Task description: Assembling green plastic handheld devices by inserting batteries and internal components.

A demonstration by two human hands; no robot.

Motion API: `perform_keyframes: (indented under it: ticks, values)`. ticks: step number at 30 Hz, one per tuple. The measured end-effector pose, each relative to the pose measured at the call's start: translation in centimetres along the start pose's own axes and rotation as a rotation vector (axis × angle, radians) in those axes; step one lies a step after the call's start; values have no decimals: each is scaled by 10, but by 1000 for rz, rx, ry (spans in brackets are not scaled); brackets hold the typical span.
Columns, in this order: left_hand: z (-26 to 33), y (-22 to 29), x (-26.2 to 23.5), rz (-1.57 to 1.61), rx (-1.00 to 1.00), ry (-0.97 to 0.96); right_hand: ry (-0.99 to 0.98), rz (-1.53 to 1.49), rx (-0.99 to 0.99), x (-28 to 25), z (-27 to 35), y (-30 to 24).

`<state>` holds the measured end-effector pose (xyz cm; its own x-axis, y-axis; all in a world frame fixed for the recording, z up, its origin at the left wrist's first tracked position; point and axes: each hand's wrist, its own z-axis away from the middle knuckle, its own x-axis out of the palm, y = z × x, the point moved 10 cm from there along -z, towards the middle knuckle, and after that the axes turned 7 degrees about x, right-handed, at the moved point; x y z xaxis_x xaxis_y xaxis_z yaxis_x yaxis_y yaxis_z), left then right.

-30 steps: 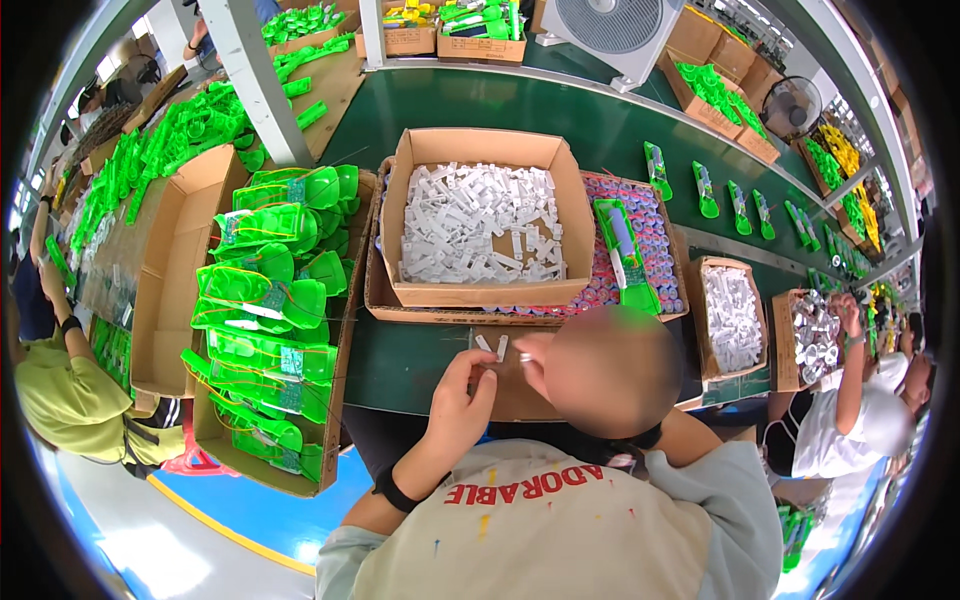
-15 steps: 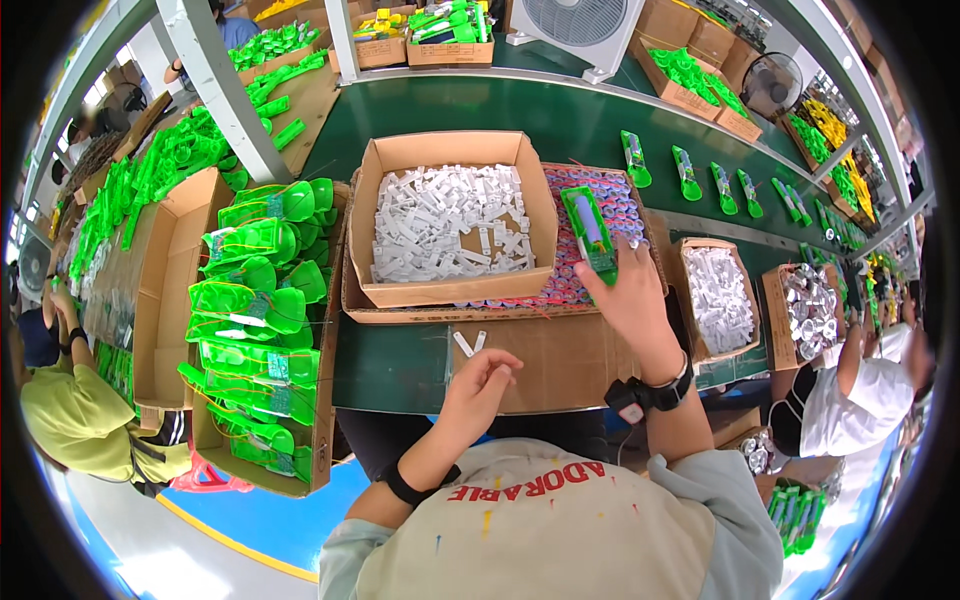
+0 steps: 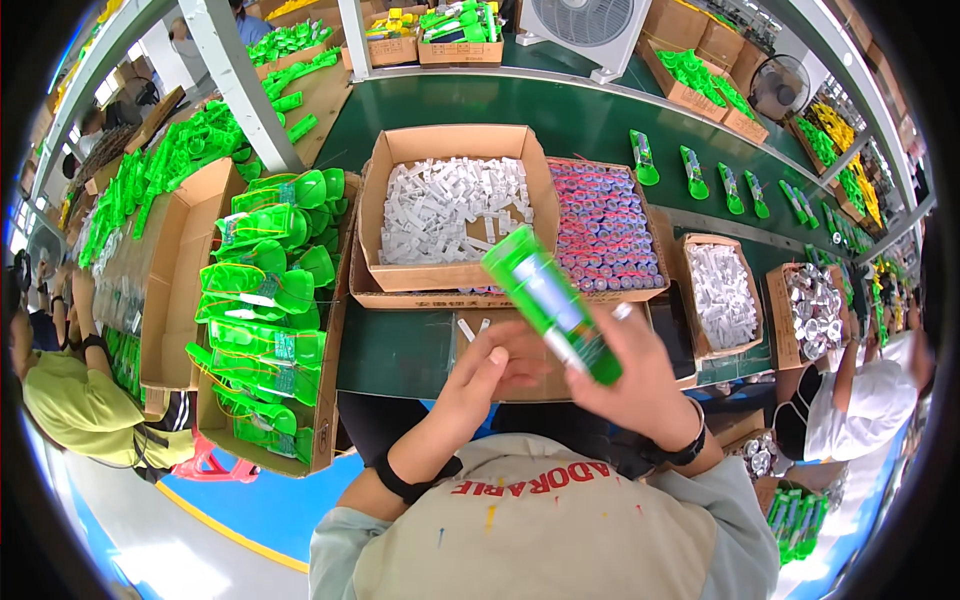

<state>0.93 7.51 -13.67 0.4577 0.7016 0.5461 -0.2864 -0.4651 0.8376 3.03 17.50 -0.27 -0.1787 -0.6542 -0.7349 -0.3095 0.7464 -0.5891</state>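
Green desk (image 3: 560, 110): long, smooth, running through crowded workshop. Cardboard box (image 3: 455, 205) ahead: matte, rectangular, heaped with small white plastic parts. Green plastic piece (image 3: 550, 300): long, glossy, translucent, white label strip, tilted above desk's near edge. Right hand (image 3: 625, 385): grip closed on piece's lower end. Left hand (image 3: 490, 365): fingers curled just beside it; hold cannot be told.

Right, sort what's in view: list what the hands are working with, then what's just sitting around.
In hand:
- green plastic piece, gripped by the right hand
- left hand, fingers by the piece's lower end
- box of white parts, straight ahead

Lying about:
- box of green pieces
- fan
- green pieces on the belt
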Motion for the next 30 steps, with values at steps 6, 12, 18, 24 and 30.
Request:
perform_keyframes:
  ticks: [6, 12, 18, 24, 30]
  values:
    - [12, 19, -16, 48, 21, 265, -467, -301, -73, 57, 7, -9]
    - [27, 32, -41, 137, 51, 419, -378, -642, 97, 56, -8, 14]
    - [25, 19, -35, 32, -118, 316, -313, -1020, 108, 54, -13, 3]
    - [21, 19, -35, -98, -108, 287, -347, -979, 50, 64, -17, 7]
    - [20, 27, -25, -35, -62, 244, -188, -488, -132, 47, -29, -7]
